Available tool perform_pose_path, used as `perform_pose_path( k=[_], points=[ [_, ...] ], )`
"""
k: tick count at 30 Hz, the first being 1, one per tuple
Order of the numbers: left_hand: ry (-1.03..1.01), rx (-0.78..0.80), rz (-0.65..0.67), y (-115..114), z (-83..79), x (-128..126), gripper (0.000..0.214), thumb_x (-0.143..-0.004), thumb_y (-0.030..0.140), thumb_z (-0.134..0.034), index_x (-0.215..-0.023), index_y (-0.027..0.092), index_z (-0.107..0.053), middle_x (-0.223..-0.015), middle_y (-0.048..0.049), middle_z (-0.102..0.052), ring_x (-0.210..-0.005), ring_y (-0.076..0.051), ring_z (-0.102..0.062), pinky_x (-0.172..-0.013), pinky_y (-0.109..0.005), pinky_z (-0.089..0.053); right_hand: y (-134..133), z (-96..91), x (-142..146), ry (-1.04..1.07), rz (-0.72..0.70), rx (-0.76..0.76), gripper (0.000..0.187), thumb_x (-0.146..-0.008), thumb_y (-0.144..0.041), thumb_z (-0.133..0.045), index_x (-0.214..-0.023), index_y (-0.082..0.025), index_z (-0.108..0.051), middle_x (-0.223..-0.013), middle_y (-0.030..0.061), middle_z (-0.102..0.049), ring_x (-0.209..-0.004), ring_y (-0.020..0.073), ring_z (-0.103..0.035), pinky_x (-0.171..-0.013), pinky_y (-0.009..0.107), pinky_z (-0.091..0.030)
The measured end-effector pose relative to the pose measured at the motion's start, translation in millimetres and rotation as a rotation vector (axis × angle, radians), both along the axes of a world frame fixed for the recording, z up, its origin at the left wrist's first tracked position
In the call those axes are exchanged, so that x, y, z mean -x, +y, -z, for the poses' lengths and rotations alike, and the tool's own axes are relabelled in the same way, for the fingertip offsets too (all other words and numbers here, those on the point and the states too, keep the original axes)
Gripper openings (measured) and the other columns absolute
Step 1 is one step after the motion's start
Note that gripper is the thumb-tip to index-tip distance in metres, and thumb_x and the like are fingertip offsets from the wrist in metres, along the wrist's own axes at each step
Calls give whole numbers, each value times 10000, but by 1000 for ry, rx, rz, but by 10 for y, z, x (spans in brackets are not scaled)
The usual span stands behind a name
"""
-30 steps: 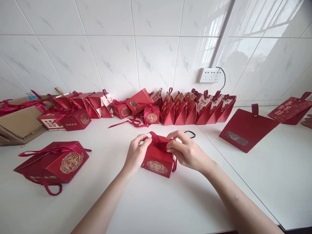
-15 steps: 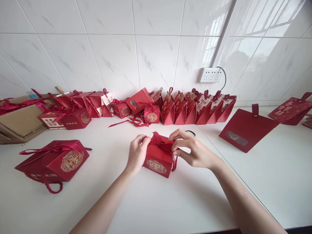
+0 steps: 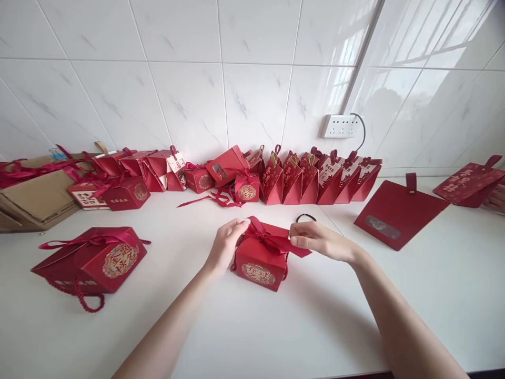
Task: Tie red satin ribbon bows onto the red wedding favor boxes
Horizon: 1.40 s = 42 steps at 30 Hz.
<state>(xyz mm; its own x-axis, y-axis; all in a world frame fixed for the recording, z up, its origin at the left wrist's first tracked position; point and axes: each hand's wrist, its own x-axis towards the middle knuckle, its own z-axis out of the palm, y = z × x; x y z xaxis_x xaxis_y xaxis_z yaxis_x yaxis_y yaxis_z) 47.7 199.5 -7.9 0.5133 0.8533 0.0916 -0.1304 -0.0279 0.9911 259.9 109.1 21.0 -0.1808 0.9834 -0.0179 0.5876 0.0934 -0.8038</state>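
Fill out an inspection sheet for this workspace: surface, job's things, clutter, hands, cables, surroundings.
Surface: white table with a seam.
Job's things: red box on the table, ribbon bow on top.
Clutter: red boxes along the wall, corded box and cardboard at left, black loop.
Hands: left hand and right hand pinch the ribbon bow from opposite sides.
Cables: grey cable at the socket strip.
Surroundings: white tiles; another person's hand at the right edge.
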Motion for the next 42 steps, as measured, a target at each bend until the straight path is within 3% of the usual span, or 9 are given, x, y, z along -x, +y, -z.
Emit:
perform_pose_path(
  k=[4,12,15,19,32,35,38,40,42],
  points=[
    [14,3,37,-4,-1,13,357,-774,392,-580,-604,186,-344,-569,58,-314,-516,-75,-287,-494,-222,-204,-14,-15,-39,145,-113,195,358,-809,-509,-583,-694,-174,-524,-653,4,-550,-631,135,-516,-601,270,-376],
    [42,46,87,-12,9,27,266,-732,335,-574,-596,180,-406,-540,53,-381,-498,-83,-331,-498,-225,-216,107,113,-33,561,118,60,448,-772,-558,-606,-595,-189,-423,-535,-68,-330,-505,96,-383,-549,277,-349],
    [52,31,102,-11,19,18,266,-706,331,-575,-579,179,-397,-541,51,-365,-501,-84,-321,-502,-229,-213,145,118,16,494,268,32,475,-725,-591,-611,-573,-192,-404,-535,-64,-342,-507,93,-379,-543,269,-339],
    [77,-8,112,-21,1,13,280,-690,326,-572,-565,180,-369,-547,52,-336,-506,-80,-300,-502,-232,-203,150,86,81,223,435,57,437,-731,-573,-586,-584,-183,-454,-518,-44,-429,-510,92,-369,-519,247,-281],
    [97,-84,177,-9,-61,36,293,-678,324,-554,-526,176,-352,-588,34,-345,-541,-88,-307,-521,-253,-219,165,89,83,60,523,87,388,-792,-519,-562,-619,-183,-470,-486,-57,-423,-475,79,-333,-479,230,-240],
    [95,-91,170,-4,-67,38,318,-705,391,-552,-538,173,-391,-618,24,-377,-564,-97,-341,-524,-252,-244,176,127,58,83,552,48,402,-801,-577,-540,-713,-187,-507,-514,-52,-444,-493,91,-390,-489,229,-293],
    [93,-67,162,5,-66,34,366,-728,434,-552,-537,176,-376,-627,24,-376,-563,-95,-348,-522,-251,-258,171,126,-3,181,685,-24,457,-790,-654,-520,-801,-198,-487,-530,-60,-436,-487,98,-421,-488,232,-337],
    [97,-57,168,15,-63,32,375,-739,430,-554,-534,175,-372,-625,27,-375,-560,-93,-352,-527,-250,-266,141,88,-48,295,715,-75,503,-754,-691,-545,-717,-201,-434,-516,-73,-384,-451,78,-378,-456,222,-319],
    [106,-63,178,26,-59,34,362,-745,405,-554,-528,174,-379,-616,27,-380,-561,-93,-357,-535,-252,-272,84,29,-82,439,601,-82,561,-713,-700,-590,-597,-201,-361,-479,-90,-289,-408,49,-298,-419,207,-272]
  ],
)
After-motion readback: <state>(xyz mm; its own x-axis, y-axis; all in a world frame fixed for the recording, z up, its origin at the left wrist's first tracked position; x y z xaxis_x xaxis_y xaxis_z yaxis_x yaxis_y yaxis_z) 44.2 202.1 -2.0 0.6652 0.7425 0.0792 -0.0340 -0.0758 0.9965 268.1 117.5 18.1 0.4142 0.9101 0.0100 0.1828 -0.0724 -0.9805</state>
